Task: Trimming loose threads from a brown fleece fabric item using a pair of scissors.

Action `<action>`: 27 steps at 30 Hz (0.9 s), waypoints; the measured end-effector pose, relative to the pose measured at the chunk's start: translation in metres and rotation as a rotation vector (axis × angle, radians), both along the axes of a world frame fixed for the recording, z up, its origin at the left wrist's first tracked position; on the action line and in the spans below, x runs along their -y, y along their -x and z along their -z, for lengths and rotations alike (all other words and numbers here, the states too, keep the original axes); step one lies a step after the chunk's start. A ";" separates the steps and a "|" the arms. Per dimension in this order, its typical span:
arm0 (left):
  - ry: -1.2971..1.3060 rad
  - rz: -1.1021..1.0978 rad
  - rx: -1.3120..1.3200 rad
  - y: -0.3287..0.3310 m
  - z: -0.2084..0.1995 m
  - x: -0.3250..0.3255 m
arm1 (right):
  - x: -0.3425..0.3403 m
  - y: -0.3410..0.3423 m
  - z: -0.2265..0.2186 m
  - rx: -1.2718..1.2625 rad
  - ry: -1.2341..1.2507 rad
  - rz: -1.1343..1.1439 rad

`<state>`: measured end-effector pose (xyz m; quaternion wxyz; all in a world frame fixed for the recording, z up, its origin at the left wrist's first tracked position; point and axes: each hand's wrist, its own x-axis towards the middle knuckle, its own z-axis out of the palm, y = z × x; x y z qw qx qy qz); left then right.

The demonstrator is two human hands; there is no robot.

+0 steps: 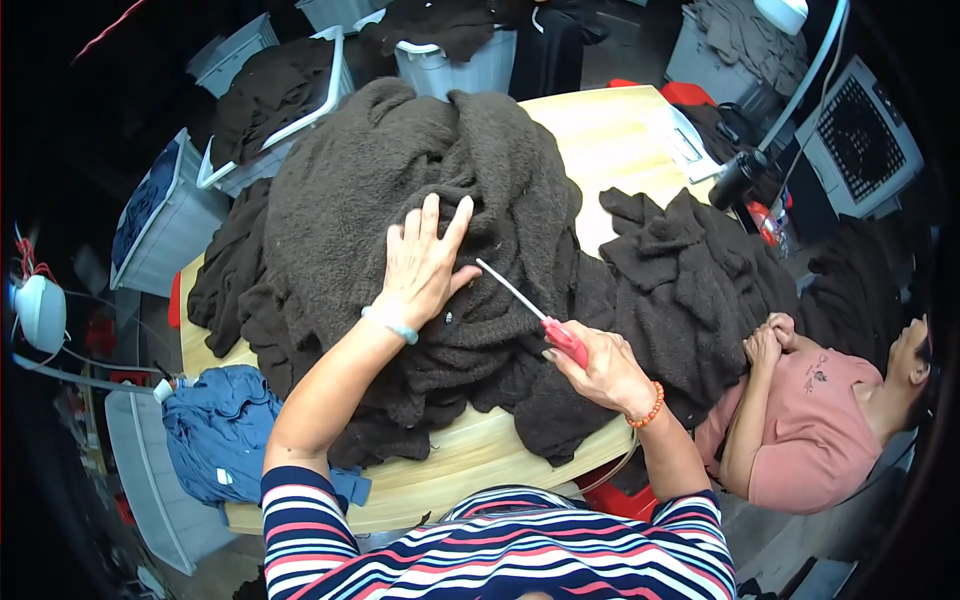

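A big heap of dark brown, fuzzy knit fabric [340, 200] covers the middle of the table. My left hand [418, 265] lies on it with fingers spread, holding nothing; a pale bracelet circles that wrist. In my right hand [605, 370] is a red-handled tool with a thin metal shaft [512, 288], much like a screwdriver. Its shaft slants up and left over the fabric, the tip close to my left thumb. Whether the tip touches the cloth I cannot tell. A tiny pale spot [449, 318] shows on the fabric below my left hand.
More dark fabric [680, 270] is piled at the right. Blue cloth [225, 430] hangs at the table's [420, 490] left corner. Grey bins [190, 220] with garments stand beyond. A lamp arm [740, 178] rises at the back right. A person in pink [815, 430] sits at the right.
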<state>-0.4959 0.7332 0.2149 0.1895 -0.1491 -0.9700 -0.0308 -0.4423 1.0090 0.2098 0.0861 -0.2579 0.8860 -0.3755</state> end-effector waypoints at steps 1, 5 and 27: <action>0.033 -0.021 0.013 0.010 0.005 -0.001 | 0.001 0.001 0.001 -0.039 0.007 -0.005; 0.101 -0.095 -0.007 0.037 0.014 -0.016 | -0.003 0.004 0.009 -0.052 0.006 0.077; -1.291 0.070 0.395 0.056 0.064 0.018 | 0.005 0.009 -0.012 0.074 -0.145 0.040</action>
